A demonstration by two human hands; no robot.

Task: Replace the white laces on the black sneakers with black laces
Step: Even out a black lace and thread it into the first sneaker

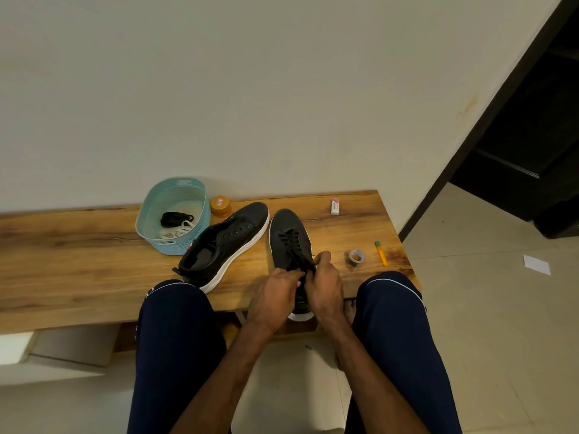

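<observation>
left hand (pixel 275 296), right hand (pixel 324 286) pinch black lace (pixel 292 240)

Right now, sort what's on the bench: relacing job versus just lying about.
Job: laced sneaker, its black lace pinched by left hand and right hand, unlaced sneaker, spare black lace and white laces in the blue basket.
Lying about: orange jar, eraser, tape roll, yellow pen.

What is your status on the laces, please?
Left hand and right hand pinch black cord lace. Black canvas sneaker laced; second black sneaker unlaced. Nothing obstructing.
</observation>
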